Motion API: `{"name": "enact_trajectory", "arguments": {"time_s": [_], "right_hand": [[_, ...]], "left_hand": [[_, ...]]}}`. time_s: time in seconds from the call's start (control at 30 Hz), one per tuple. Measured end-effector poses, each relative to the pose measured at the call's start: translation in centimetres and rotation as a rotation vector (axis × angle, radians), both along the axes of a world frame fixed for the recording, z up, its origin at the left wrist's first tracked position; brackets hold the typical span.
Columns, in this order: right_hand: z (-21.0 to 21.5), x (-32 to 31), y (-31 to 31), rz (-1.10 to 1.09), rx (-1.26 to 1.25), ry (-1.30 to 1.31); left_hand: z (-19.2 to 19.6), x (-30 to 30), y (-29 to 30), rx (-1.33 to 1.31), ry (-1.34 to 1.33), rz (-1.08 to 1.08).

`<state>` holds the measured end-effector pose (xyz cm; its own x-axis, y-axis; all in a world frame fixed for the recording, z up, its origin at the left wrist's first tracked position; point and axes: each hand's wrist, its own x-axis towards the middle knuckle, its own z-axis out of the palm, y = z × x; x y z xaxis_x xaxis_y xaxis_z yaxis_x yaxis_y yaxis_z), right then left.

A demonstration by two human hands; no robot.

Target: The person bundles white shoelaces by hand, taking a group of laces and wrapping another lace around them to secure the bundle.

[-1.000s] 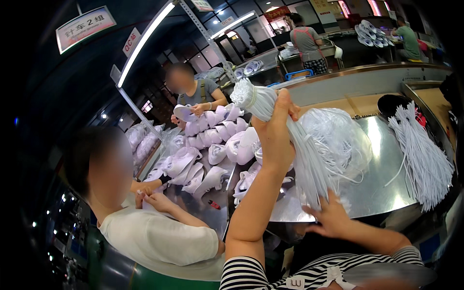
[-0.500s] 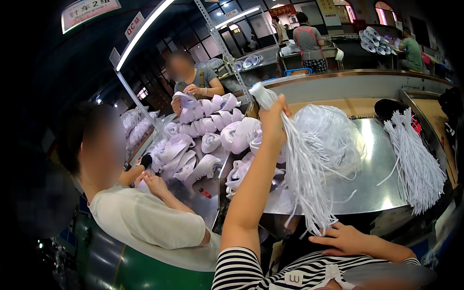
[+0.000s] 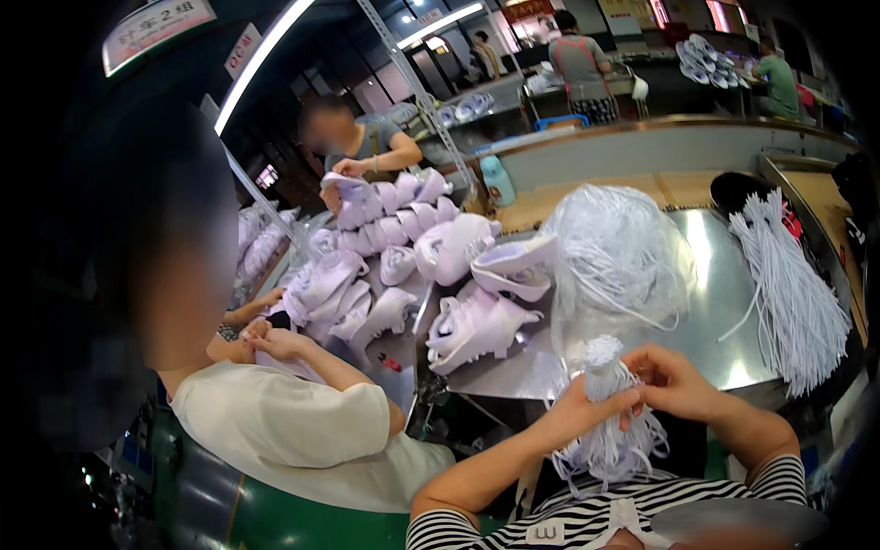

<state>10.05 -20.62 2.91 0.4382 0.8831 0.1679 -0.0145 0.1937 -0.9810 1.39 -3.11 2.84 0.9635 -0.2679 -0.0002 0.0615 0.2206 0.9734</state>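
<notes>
A bundle of white shoelaces (image 3: 602, 356) is upright close to my body, its gathered end on top and the loose strands hanging below. My left hand (image 3: 585, 410) is closed around it just under the top. My right hand (image 3: 676, 383) bends its fingers in against the bundle's right side, its thumb meeting my left thumb; the exact grip of the fingertips is partly hidden. Just beyond my hands, a clear plastic bag (image 3: 616, 261) full of white laces rests on the metal table (image 3: 720, 298). A second bunch of white laces (image 3: 790, 293) drapes over the table's right side.
Pale lilac shoe uppers (image 3: 481, 325) are heaped left of the bag. One co-worker in a light shirt (image 3: 284, 426) sits close on my left; another person (image 3: 367, 147) handles uppers farther off. A light blue bottle (image 3: 497, 181) stands behind the table by a low partition.
My left hand has come down from its raised position with the laces, now close to my body. My right hand has risen from the strands' lower ends to the bundle's top.
</notes>
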Motion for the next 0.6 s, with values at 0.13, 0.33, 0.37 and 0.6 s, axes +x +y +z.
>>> {"name": "enact_trajectory", "arguments": {"time_s": [0.13, 0.33, 0.37, 0.6], "right_hand": [[0.0, 2.4, 0.0, 0.031, -0.121, 0.266], [-3.9, 5.8, -3.3, 0.049, -0.081, 0.399], [-4.4, 7.2, -5.5, -0.088, 0.004, 0.418], [-1.8, 3.8, -0.4, 0.110, 0.044, 0.479]], "left_hand": [[-1.9, 0.1, 2.4, 0.487, -0.091, 0.261], [-4.8, -1.6, 6.8, 0.290, 0.096, 0.500], [-5.4, -1.9, 7.8, 0.145, 0.120, 0.658], [-3.5, -1.2, 5.1, 0.466, -0.164, 0.397]]}}
